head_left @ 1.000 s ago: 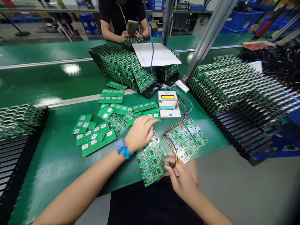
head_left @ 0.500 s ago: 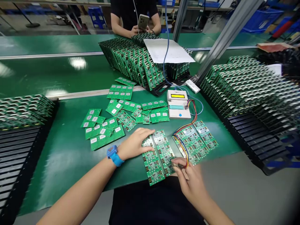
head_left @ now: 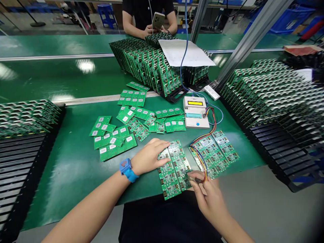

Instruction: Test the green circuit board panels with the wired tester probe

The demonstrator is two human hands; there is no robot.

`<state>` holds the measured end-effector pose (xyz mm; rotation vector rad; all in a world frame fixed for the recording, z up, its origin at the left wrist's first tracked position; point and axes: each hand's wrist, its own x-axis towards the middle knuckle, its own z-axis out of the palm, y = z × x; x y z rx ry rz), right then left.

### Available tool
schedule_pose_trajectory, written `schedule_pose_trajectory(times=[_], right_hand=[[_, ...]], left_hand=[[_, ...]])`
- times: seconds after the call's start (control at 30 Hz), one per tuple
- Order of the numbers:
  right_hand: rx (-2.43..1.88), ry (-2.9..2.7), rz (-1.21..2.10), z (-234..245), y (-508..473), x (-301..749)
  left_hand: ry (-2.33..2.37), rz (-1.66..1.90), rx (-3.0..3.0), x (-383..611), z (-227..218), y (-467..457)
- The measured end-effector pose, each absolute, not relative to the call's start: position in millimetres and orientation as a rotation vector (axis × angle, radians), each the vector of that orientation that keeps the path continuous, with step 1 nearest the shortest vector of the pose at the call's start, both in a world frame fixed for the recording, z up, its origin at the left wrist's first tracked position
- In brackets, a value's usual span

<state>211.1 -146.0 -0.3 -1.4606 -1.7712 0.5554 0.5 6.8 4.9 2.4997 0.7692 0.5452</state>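
My left hand (head_left: 152, 156) lies over the upper part of a green circuit board (head_left: 168, 182), thumb and fingers stretched apart and touching it. Close alongside lies a second circuit board (head_left: 179, 162). At that board's lower right edge, my right hand (head_left: 206, 189) pinches a dark connector (head_left: 197, 180) at the end of a multicoloured wire bundle (head_left: 201, 158). Whether the connector's tip touches the board is hidden by my fingers. The wires run up to a white programmer (head_left: 196, 122) with a lit yellow display and a blue button.
More circuit boards (head_left: 210, 153) lie right of the wires. Loose boards with white labels (head_left: 117, 150) are scattered on the left. Racks of upright boards stand at left (head_left: 25, 118), back (head_left: 144, 64) and right (head_left: 273, 94). Opposite, a person (head_left: 149, 20) holds a phone.
The whole view has shifted slightly, so things appear a little farther right. Both hands keep nearly the same places on the boards, and the right still holds the connector.
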Motion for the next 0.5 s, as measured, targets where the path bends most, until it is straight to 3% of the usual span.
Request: schedule_pose_trajectory(times=[0.5], right_hand=[[-1.465, -1.731, 0.641, 1.9, -146.5, 209.3]], left_hand=[[0.717, 0.563, 2.572, -1.9, 5.8, 6.7]])
